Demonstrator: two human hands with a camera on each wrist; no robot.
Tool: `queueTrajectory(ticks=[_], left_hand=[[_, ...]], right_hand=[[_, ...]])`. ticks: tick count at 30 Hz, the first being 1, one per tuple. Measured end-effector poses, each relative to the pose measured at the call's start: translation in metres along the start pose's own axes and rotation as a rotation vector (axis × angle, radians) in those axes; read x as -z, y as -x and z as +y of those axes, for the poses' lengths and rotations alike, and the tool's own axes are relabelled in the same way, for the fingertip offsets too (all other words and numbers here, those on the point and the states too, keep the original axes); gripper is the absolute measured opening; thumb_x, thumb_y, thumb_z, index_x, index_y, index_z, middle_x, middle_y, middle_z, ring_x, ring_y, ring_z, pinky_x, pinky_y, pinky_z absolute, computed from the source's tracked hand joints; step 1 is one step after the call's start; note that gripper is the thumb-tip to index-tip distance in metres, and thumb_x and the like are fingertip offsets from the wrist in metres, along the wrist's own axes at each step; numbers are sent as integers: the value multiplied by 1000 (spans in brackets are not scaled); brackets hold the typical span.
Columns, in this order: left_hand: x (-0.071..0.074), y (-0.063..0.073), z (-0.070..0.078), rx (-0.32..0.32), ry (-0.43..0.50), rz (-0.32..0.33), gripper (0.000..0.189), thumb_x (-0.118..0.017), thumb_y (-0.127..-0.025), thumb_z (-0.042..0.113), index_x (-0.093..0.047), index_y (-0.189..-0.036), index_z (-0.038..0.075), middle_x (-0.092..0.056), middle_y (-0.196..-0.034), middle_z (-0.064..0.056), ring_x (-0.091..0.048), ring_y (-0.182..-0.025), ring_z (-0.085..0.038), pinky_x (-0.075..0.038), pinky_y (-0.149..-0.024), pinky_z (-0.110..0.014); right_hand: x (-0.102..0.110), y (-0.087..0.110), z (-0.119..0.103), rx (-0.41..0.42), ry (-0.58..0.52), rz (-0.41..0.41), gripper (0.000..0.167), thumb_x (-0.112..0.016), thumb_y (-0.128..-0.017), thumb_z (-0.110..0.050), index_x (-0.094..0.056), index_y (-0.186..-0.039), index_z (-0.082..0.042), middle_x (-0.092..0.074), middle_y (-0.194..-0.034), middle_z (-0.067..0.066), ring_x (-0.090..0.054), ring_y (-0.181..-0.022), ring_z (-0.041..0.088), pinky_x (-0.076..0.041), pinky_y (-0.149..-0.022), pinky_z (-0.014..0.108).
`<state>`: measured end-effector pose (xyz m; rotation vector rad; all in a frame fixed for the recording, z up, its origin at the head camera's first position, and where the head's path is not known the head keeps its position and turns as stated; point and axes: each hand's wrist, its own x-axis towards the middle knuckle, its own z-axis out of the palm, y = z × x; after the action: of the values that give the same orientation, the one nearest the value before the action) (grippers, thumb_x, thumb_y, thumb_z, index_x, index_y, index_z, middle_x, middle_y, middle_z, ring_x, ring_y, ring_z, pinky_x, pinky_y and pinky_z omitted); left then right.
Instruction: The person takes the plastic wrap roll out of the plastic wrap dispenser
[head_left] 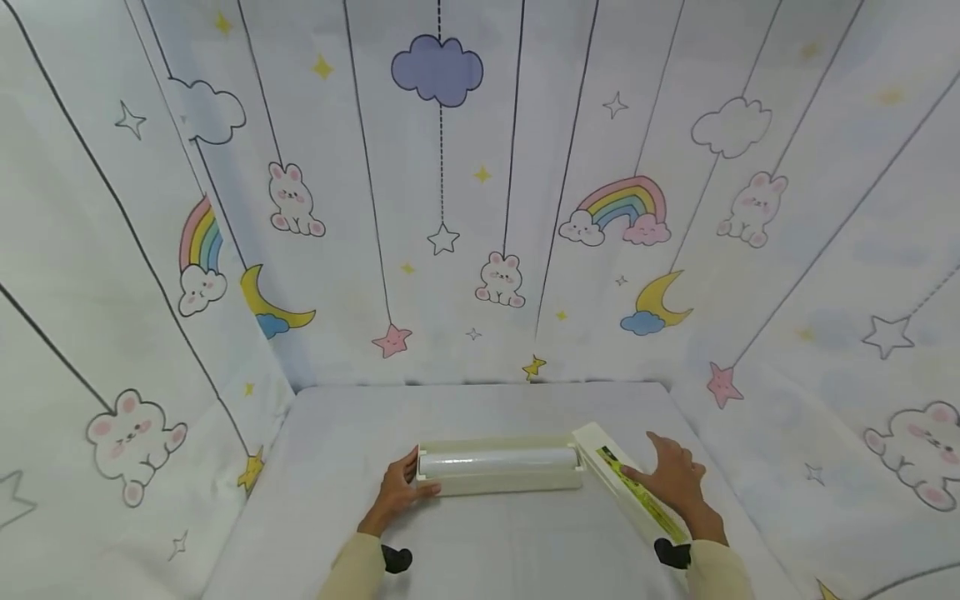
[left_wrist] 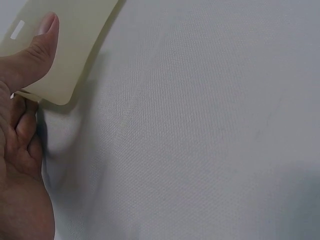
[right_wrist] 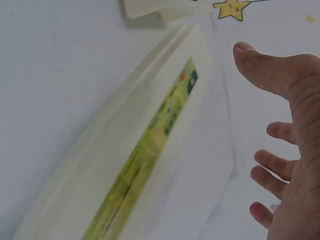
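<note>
A cream cling film dispenser box (head_left: 510, 484) lies on the white-covered table in the head view, its top uncovered. Inside it sits a shiny roll of film (head_left: 498, 461). My left hand (head_left: 399, 493) grips the box's left end, thumb (left_wrist: 46, 50) against the front wall and the other fingers behind or under it. To the right, the long cream lid (right_wrist: 110, 135) slants away from the box's right end, bearing a green label (right_wrist: 145, 155). Beside and above this lid is my right hand (head_left: 678, 482), its fingers spread and relaxed. In the right wrist view the hand shows apart from the lid.
The white tabletop (head_left: 495, 550) reaches back to a patterned cloth wall (head_left: 450, 167) printed with bunnies, clouds and stars. Similar cloth hangs on the left and right sides. A corner of the box shows at the top of the right wrist view.
</note>
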<state>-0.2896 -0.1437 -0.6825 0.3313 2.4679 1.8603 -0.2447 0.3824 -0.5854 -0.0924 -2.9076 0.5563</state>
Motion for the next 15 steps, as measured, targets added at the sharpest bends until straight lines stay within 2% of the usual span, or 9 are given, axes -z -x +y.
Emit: queueTrajectory(ticks=[4,8,12,15], left_hand=[[-1,1,-4,3,16,5,109,-98,-81,12,-32,-163,-17,-45,-164,-35,-47,-153,-53,-39,-128,-60],[-2,0,-9,-37,25,7,107,-98,-81,10,-32,-161,-19,-44,-163,-38,-46,-152,-56,-41,-128,-56],[-2,-1,-14,-54,17,15,107,-98,-82,15,-34,-162,-16,-46,-163,-36,-47,-152,-53,-47,-128,-35],[0,0,-18,-85,13,7,109,-98,-83,22,-34,-163,-16,-47,-162,-37,-49,-151,-51,-48,-125,-28]], right_hand=[[6,-23,-27,115,-33,65,93,-88,-88,-48,-52,-155,5,-56,-152,38,-55,-130,60,-47,-91,77],[10,-45,-54,202,-77,93,88,-89,-88,-43,-54,-156,2,-57,-153,36,-55,-133,59,-46,-94,79],[10,-60,-81,289,-95,81,85,-91,-88,-38,-56,-156,-1,-59,-154,32,-55,-138,57,-45,-101,82],[9,-67,-98,339,-126,37,82,-93,-87,-31,-58,-155,-3,-63,-152,28,-58,-138,53,-43,-109,82]])
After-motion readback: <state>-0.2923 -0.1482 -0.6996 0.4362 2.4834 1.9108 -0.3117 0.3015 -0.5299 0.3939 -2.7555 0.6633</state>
